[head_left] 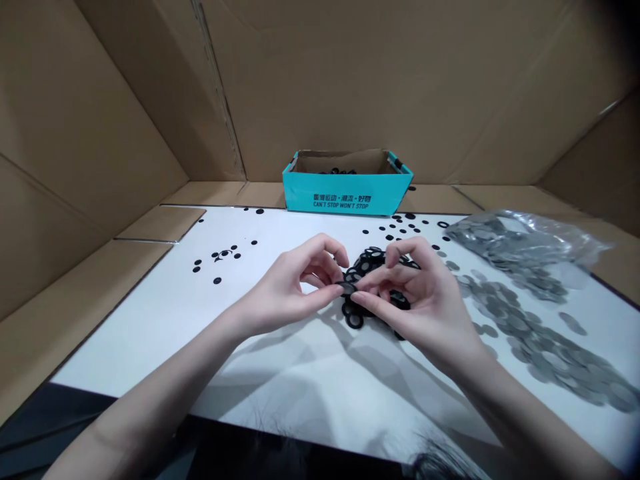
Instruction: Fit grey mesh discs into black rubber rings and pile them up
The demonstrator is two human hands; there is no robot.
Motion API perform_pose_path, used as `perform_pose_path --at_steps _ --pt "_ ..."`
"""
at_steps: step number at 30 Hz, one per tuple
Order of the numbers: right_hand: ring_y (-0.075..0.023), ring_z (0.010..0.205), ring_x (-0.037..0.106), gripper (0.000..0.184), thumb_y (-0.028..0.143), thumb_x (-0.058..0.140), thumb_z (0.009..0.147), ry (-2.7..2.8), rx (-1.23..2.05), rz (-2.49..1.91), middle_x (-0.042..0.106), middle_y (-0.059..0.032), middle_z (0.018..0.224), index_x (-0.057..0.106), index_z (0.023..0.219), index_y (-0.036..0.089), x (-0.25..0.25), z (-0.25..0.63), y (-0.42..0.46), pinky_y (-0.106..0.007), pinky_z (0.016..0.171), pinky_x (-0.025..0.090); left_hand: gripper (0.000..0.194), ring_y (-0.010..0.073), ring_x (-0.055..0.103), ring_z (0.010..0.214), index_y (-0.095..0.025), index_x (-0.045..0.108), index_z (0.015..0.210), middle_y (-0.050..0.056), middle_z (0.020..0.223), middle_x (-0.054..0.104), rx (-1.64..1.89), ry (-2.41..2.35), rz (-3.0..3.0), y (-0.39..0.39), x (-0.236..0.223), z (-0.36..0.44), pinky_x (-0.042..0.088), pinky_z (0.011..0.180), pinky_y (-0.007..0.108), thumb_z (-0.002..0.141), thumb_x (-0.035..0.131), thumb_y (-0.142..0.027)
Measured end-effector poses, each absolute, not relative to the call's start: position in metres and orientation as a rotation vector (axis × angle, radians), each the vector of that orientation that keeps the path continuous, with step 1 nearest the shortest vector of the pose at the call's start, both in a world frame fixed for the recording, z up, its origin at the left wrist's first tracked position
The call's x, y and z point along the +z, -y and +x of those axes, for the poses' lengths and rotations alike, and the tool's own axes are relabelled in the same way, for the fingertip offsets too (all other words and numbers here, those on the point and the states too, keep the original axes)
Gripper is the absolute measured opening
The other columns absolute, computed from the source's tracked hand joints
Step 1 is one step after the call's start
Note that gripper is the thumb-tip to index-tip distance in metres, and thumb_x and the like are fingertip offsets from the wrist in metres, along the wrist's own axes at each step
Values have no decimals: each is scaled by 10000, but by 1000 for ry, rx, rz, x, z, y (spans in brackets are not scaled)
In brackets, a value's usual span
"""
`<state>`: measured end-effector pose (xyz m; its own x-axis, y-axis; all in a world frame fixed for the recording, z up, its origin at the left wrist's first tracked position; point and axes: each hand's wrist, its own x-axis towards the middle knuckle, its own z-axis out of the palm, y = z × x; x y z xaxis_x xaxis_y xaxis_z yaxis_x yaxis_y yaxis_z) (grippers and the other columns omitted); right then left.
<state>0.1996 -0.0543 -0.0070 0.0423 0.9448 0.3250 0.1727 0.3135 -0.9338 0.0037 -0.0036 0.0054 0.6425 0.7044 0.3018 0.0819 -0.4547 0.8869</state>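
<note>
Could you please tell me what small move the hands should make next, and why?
Probably the right hand should gently press around the rim of the black-rimmed disc while the left hand steadies it: the left thumb and fingers pinch the disc, and the right fingertips are at its edge, above the pile of similar discs.

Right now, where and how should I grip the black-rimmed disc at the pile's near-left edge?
Likely best: pinch the black-rimmed disc by its near rim, from the near side. It looks thin, and that edge faces bare tabletop, while the pile crowds its far side.
</note>
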Motion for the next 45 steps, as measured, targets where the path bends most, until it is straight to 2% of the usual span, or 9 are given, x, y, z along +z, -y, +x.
perform_pose_path --at_steps 5,12,19,24,29,32,35,41,45 --pt "-112 526 565 407 162 778 715 1435 804 -1113 752 46 671 409 842 277 -8 198 56 -233 513 439 140 102 632 807 -182 560 978 3 927 623 792 -658 1991 5 8 1 538 732 227 879 645 -130" --pt "-127 560 564 385 181 751 739 1459 727 -1134 753 41 709 405 872 284 -13 197 55 -264 555 461 161 103 633 796 -189 564 973 -5 920 630 832 -707 2098 6 7 3 551 740 240 866 599 -73" --pt "-119 537 535 371 190 745 742 1449 723 -1131 730 51 672 408 866 283 -13 195 55 -257 536 449 173 113 670 848 -193 567 1039 5 965 644 870 -659 2049 7 2 5 588 742 229 894 630 -123" --pt "-122 570 543 379 160 752 745 1437 693 -1107 727 55 690 410 855 281 -14 194 58 -261 558 446 131 89 627 791 -207 540 1007 -22 911 628 839 -629 2160 9 8 4 548 724 209 937 588 -107" --pt "-168 693 666 314 152 735 781 1517 614 -1115 712 41 728 454 853 274 -19 195 57 -297 626 462 228 92 594 772 -227 546 1022 -38 901 633 751 -679 2345 10 11 3 496 718 219 924 533 -21" --pt "-201 758 735 287 181 738 808 1602 594 -1147 706 37 740 474 873 274 -20 197 56 -326 686 501 244 103 625 809 -236 534 1079 -25 959 657 733 -681 2320 9 6 2 511 747 232 936 533 -38" --pt "-202 747 750 280 182 729 822 1634 549 -1170 686 41 734 471 882 275 -19 199 55 -313 663 501 233 114 639 845 -237 539 1091 -8 1005 662 734 -666 2298 9 2 2 531 780 248 941 553 -60" --pt "-170 660 698 275 158 707 824 1636 486 -1184 647 59 679 464 878 275 -18 199 55 -289 601 459 240 112 645 864 -222 531 1076 9 1028 655 885 -636 2182 11 -2 8 563 819 257 929 519 -32" --pt "-150 662 635 288 139 673 835 1610 490 -1160 618 65 686 422 862 278 -18 195 58 -297 651 470 235 101 604 786 -222 510 1033 -11 965 630 844 -690 2195 15 0 10 539 753 242 911 514 -21"
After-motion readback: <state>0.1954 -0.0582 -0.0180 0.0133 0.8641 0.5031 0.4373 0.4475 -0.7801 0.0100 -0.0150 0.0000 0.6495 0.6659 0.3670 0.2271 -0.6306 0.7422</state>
